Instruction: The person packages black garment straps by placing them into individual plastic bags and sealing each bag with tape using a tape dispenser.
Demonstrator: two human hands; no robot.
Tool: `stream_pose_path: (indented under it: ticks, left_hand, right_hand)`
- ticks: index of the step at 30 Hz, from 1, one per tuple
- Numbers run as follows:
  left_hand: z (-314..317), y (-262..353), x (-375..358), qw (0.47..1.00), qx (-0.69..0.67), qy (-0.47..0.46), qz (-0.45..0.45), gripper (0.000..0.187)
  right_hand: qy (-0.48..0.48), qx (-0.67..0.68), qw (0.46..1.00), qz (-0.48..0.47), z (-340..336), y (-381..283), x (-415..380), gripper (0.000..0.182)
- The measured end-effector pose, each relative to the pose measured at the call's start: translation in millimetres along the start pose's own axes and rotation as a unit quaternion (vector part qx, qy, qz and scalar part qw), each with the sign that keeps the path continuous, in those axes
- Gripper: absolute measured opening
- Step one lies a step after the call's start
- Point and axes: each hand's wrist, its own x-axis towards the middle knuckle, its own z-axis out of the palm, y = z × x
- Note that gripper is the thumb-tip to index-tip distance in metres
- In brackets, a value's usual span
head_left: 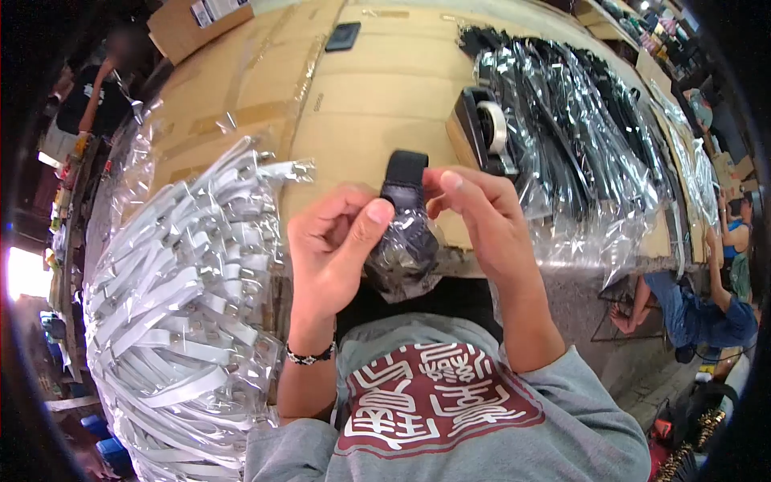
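Note:
A black strap (407, 170) in clear plastic wrapping stands upright in front of my chest, its looped top end sticking out of the wrapping. My left hand (341, 237) pinches it from the left side, thumb against the wrapping. On the right, my right hand (478, 210) is raised beside the strap's upper part, thumb and forefinger close together at its edge; whether they grip it is hard to tell. Below the hands the plastic (404, 261) bunches up at the table edge.
A big pile of white straps in plastic (181, 321) lies at the left. Black wrapped straps (554, 136) cover the right side, next to a tape dispenser (482, 132). A phone (343, 36) rests on the cardboard (361, 96). Other people (699, 309) (92, 100) are at both sides.

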Motion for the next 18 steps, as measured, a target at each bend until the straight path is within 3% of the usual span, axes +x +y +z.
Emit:
stream_pose_path:
  ticks: [4, 5, 13, 16, 18]
  left_hand:
    - [6.6, 16.6, 7.0, 0.998, -0.042, -0.038, 0.007, 0.012]
    - [7.4, 20.7, 8.2, 0.998, -0.044, -0.041, 0.014, 0.012]
    - [0.0, 73.5, 26.3, 0.995, 0.001, -0.079, 0.059, 0.014]
    - [-1.7, 82.7, 36.4, 0.990, -0.008, -0.125, 0.064, 0.014]
    - [-0.5, 89.0, 39.4, 0.989, 0.008, -0.131, 0.071, 0.016]
  right_hand:
    - [0.009, 0.016, 0.999, -0.033, 12.8, -6.8, 8.8, 0.034]
    - [-0.034, 0.041, 0.997, -0.056, 15.7, -15.3, 13.1, 0.037]
    - [-0.085, 0.112, 0.966, -0.217, 59.5, -80.6, 45.7, 0.053]
    - [-0.097, 0.181, 0.938, -0.280, 72.0, -103.7, 52.1, 0.046]
    - [-0.103, 0.133, 0.937, -0.307, 75.8, -112.9, 61.0, 0.036]
